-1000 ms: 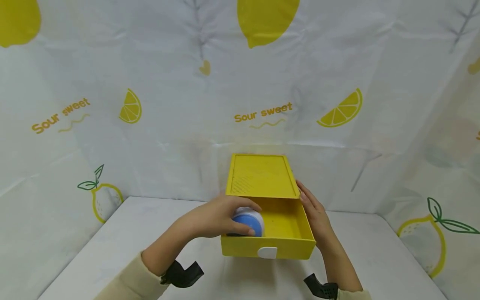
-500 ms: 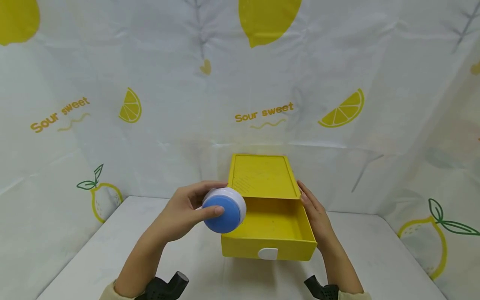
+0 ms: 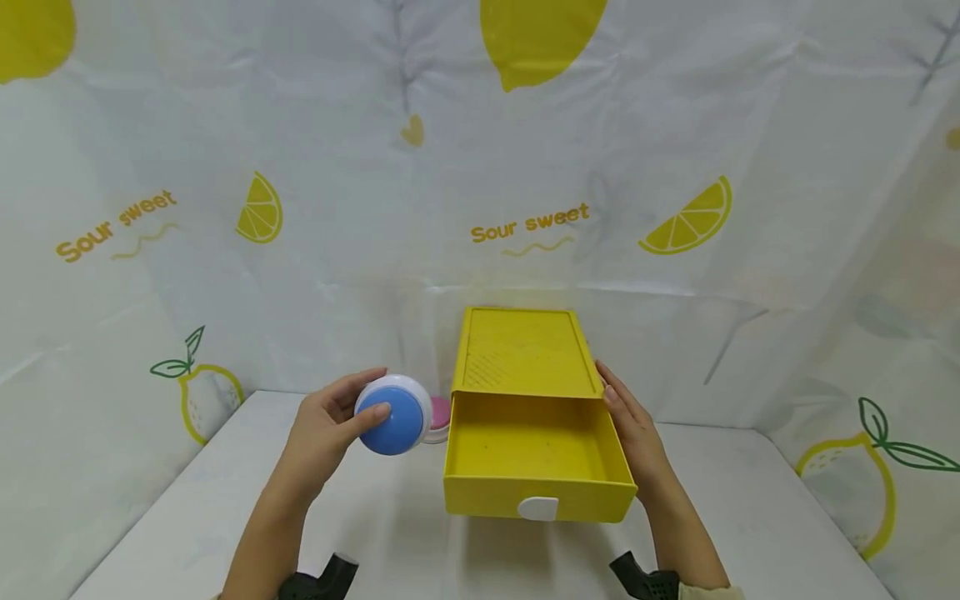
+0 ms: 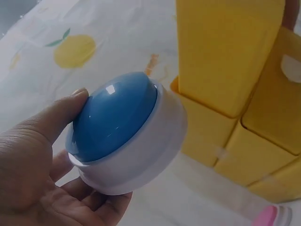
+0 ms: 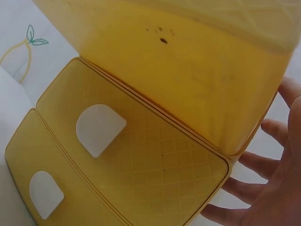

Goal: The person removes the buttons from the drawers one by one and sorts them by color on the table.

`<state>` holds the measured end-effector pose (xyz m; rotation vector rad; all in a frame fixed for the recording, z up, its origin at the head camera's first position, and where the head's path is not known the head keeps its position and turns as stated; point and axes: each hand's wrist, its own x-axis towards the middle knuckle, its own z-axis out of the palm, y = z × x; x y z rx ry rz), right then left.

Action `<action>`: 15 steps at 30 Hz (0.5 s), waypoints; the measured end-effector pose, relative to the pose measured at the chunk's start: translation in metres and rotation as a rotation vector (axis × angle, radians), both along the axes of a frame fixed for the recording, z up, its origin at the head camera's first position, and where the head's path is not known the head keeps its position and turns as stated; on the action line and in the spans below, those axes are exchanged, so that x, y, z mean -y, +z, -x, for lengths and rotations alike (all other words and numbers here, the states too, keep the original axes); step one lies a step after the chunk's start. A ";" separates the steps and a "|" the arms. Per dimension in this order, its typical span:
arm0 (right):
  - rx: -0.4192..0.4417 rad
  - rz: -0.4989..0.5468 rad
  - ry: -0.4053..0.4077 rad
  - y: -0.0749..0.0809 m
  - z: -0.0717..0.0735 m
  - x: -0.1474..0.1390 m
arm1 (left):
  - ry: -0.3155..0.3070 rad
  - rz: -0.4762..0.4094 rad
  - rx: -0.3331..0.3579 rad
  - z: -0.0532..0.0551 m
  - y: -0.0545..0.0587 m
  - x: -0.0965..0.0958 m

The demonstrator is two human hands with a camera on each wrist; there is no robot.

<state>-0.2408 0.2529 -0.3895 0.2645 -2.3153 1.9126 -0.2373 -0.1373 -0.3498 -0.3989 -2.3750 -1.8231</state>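
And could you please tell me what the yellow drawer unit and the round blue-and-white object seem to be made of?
Yellow drawer unit: probably moulded plastic, satin finish, judging by its thin walls, rounded corners and lattice-patterned drawer fronts. Round blue-and-white object: likely hard plastic; its blue dome looks glossy, with a bright highlight, its white base smooth and duller.

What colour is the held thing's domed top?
Blue; the domed top shows best in the left wrist view.
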 end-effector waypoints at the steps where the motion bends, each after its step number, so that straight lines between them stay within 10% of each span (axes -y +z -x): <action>1: 0.000 0.002 0.005 0.000 0.000 0.000 | 0.021 -0.005 0.020 0.002 -0.004 0.001; 15: -0.011 0.038 0.030 0.003 -0.002 0.001 | 0.145 0.022 0.176 0.042 -0.068 -0.007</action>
